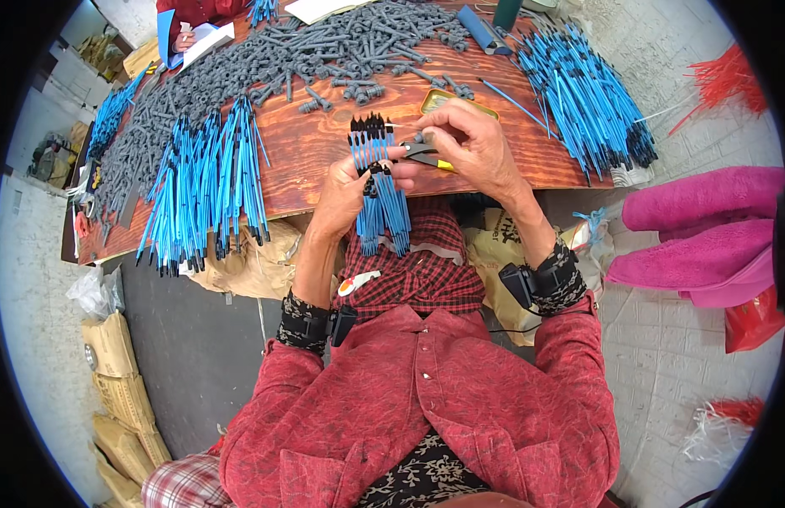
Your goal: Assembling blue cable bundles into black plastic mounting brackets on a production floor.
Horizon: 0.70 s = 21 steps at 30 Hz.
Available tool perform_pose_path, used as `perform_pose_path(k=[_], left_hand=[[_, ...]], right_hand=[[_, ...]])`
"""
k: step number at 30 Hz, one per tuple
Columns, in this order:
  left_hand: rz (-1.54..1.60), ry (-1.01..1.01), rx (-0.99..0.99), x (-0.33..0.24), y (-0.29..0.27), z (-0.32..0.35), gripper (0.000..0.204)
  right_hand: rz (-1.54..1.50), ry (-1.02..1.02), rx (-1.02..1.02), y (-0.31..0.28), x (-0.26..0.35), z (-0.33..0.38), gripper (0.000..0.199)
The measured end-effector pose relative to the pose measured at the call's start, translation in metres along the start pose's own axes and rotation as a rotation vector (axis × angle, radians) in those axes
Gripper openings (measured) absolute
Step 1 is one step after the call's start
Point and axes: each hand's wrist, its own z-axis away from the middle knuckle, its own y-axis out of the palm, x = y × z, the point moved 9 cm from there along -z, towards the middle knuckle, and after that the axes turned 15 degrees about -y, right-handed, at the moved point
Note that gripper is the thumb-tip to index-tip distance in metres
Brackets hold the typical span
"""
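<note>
My left hand is closed round a bundle of thin blue rods with black tips, held upright at the table's front edge. The black tips stand in a row above my fingers, and the lower ends hang over my lap. My right hand grips a small pair of pliers, dark with a yellow handle. Its jaws point left and meet the fingertips of my left hand beside the bundle. My right thumb and forefinger are bent close together; what lies between them is too small to make out.
Grey ribbed plugs heap across the wooden table. Piles of blue rods lie at left and right. An open tin sits beyond my right hand. Someone's hand is at the far left. Pink towels hang at right.
</note>
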Motion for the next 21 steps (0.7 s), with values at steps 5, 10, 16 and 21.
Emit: perform_pose_path(k=[5,10,16,21], left_hand=[[0.049,0.094,0.067,-0.008,0.000,0.010,0.032],[-0.020,0.231,0.124,-0.028,0.010,0.024,0.036],[-0.097,0.188,0.101,-0.016,0.019,0.035,0.030],[-0.162,0.270,0.215,-0.017,0.043,0.061,0.026]], right_hand=[[0.275,0.070,-0.090,-0.026,-0.076,0.012,0.009],[0.690,0.003,-0.053,-0.039,-0.111,0.029,0.016],[-0.506,0.161,-0.011,0.048,-0.053,0.029,0.045],[-1.167,0.544,0.093,0.153,-0.020,0.136,0.050]])
